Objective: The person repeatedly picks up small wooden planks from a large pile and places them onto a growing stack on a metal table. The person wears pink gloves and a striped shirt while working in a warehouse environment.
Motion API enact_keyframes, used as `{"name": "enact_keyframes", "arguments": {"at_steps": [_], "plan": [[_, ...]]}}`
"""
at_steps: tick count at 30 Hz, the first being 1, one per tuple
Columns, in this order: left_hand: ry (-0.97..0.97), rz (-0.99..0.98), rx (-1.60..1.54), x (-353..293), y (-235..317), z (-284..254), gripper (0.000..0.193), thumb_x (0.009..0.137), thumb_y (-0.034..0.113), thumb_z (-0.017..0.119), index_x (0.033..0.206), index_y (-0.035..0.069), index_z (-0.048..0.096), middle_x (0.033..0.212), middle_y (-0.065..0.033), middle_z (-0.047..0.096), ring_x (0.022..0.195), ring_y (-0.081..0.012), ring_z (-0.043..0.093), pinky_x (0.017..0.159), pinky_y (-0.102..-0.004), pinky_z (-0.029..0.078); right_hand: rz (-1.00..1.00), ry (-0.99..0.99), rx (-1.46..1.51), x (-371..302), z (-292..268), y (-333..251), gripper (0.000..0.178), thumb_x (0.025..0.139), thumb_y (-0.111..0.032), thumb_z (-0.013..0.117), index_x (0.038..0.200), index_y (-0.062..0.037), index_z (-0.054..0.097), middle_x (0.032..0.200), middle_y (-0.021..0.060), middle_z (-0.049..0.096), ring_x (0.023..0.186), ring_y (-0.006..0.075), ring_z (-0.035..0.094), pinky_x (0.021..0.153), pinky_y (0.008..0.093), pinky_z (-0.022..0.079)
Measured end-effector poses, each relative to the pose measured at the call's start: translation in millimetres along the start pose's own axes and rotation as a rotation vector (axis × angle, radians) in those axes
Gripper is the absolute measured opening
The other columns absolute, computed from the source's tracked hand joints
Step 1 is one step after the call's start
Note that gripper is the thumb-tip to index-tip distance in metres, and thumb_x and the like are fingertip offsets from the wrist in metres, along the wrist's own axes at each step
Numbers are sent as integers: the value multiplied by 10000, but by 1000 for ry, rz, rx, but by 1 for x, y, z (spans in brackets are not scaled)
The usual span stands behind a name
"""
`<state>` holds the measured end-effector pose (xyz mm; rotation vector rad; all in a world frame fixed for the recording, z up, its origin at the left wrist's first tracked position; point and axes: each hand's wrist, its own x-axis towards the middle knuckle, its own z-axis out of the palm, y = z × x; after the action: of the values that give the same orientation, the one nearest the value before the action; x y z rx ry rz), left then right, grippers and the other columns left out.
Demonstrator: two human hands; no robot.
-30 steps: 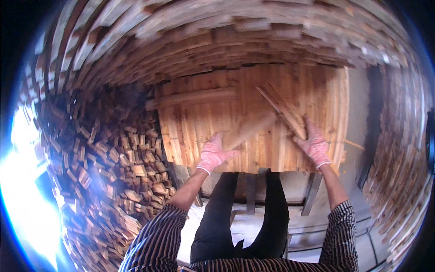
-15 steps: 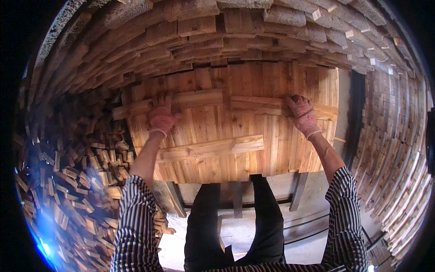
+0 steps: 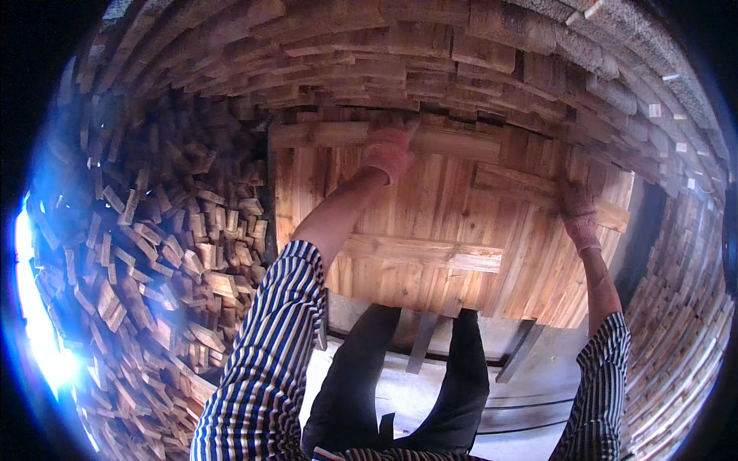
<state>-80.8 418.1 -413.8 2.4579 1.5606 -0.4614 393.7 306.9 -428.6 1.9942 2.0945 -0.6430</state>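
Observation:
My left hand (image 3: 390, 152), in a pink knit glove, lies with stretched fingers across a long narrow plank (image 3: 327, 137) along the far edge of a panel of wooden boards (image 3: 430, 188). My right hand (image 3: 579, 215), gloved alike, is at a second narrow plank (image 3: 523, 182) toward the panel's right side; its fingers are dark and smeared, so their grip is unclear. A third plank (image 3: 430, 250) lies crosswise nearer to me, with neither hand on it. Part of the far plank is hidden under my left hand.
Stacked wood pieces (image 3: 430, 46) form a wall just beyond the panel. A heap of loose wood blocks (image 3: 154, 269) lies on the left. More stacked wood (image 3: 684, 307) rises at the right. Dark support legs (image 3: 421, 342) show below the panel.
The far plank has moved away and to the right under my left hand; its left end no longer juts past the panel. My right hand stays near the second plank. The whole view has shifted.

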Motion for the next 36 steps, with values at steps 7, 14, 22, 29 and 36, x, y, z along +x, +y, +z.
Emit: {"name": "enact_keyframes", "arguments": {"at_steps": [7,14,22,29,36], "plan": [[148,38,-45,4,-23,47,879,915,506,669,1638,205,268,1504,-240,486,1305,-439,524,1113,-517,451,-189,299,-182,0,24,15,783,826,-180,735,1551,-154,440,1512,205,472,1383,399,446,1145,462,387],[-96,-38,-327,-133,19,26,809,923,566,611,1570,153,356,1438,-192,532,1237,-380,562,1109,-484,449,-247,-199,-42,-84,30,-155,899,838,-408,780,1582,-142,351,1592,224,384,1433,439,401,1161,540,366],[-17,-129,-351,-283,23,80,684,780,218,719,1424,111,515,1436,-122,507,1385,-340,435,1216,-498,291,-327,-121,-5,-146,69,-242,751,808,-173,748,1495,-306,476,1407,122,548,1255,359,552,1078,579,410],[12,-153,-355,-338,-28,80,655,775,70,652,1416,96,521,1436,-145,511,1417,-366,412,1243,-497,270,-399,-233,17,-185,89,-316,735,824,-222,775,1493,-315,484,1389,152,569,1229,365,584,1033,516,469],[-6,-342,-298,-368,-10,101,849,850,112,591,1629,115,254,1658,-220,271,1548,-426,224,1264,-483,252,-379,-239,22,-187,66,-353,840,766,-285,831,1517,-259,457,1268,189,593,1155,389,602,991,527,469]]}}
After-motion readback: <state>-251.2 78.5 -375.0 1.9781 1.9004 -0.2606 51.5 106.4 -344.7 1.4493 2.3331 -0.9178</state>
